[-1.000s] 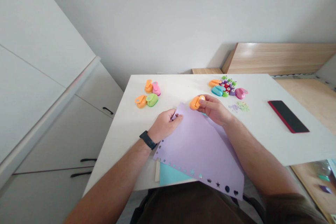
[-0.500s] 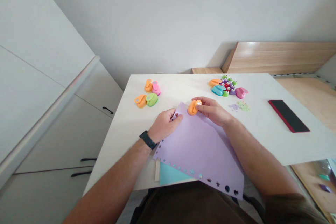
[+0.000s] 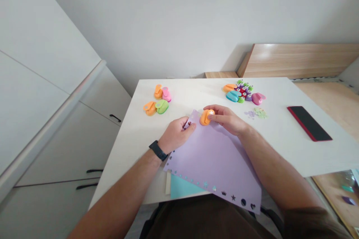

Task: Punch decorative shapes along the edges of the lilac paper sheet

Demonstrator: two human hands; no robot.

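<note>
A sheet of purple paper lies tilted over the near edge of the table, with shapes such as stars, hearts and a crown cut along its borders. My left hand pinches its left edge near the far corner, thumb on top. In my right hand is an orange craft punch with a white flower mark on its lever. The punch sits at the paper's far edge, close to that corner; whether the edge is inside its slot I cannot tell. Turquoise paper shows underneath.
Orange, pink and green punches stand at the back left. At the back right are a blue punch, a pink punch and several small punches. Paper cutouts lie before them, and a black-and-red flat object is farther right.
My right hand has brought the orange punch left and slightly nearer, onto the paper's far edge. My left hand keeps its hold on the paper.
</note>
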